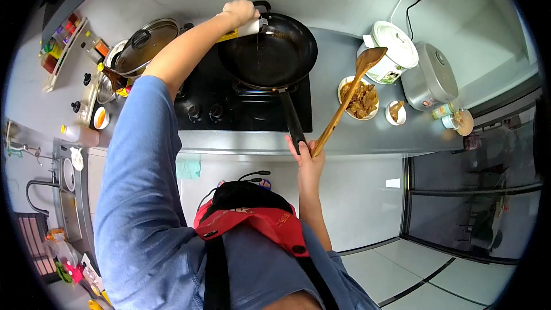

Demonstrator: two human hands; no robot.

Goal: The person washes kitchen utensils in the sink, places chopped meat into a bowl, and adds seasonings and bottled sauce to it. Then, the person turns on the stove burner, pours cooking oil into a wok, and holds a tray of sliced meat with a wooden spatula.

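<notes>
My left hand (pixel 240 12) is closed around a white and yellow container (pixel 249 27) with a clear spout. It is tipped over the black wok (pixel 281 51), and a thin stream falls from it into the pan. The wok rests on the stove, its long handle (pixel 293 117) toward me. In my right hand (pixel 310 158) is a wooden spatula (pixel 341 109), blade up and angled to the right. Fingers of that hand are also at the end of the wok handle.
Right of the stove (pixel 247 117) stand a plate of brown food pieces (pixel 361 100), a small white bowl (pixel 396 116), a white pot (pixel 396 51) and a silver rice cooker (pixel 430 77). A glass-lidded pan (pixel 146 46) and several seasoning bottles line the left side.
</notes>
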